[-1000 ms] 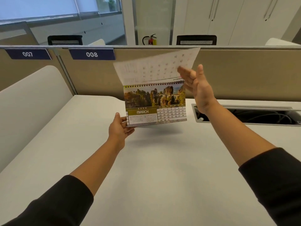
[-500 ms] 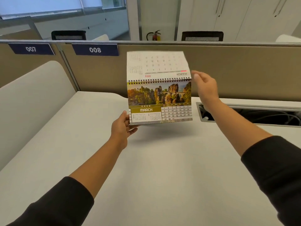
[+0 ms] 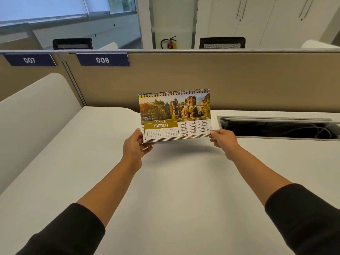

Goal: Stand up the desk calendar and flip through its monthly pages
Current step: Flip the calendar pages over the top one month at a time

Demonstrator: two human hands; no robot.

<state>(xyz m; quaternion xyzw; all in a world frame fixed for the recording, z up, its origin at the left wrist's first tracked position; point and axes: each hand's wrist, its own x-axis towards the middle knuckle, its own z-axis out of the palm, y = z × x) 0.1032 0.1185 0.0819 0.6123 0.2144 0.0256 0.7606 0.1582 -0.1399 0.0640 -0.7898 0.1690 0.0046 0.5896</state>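
Observation:
The spiral-bound desk calendar [image 3: 174, 115] is held upright a little above the white desk [image 3: 165, 181], its MARCH 2026 page facing me under a photo of rock towers and a bridge. My left hand [image 3: 135, 144] grips its lower left corner, thumb on the front. At the lower right corner my right hand [image 3: 221, 139] pinches the bottom edge of the pages. The calendar's back and its stand are hidden.
A tan partition [image 3: 239, 80] with plates 007 and 008 [image 3: 102, 60] runs behind the desk. An open cable tray [image 3: 276, 128] is sunk into the desk at the right. A white curved divider [image 3: 33, 115] borders the left.
The page that stood up above the spiral has gone over the back and is out of sight. My right hand came down from the top right to the lower right corner.

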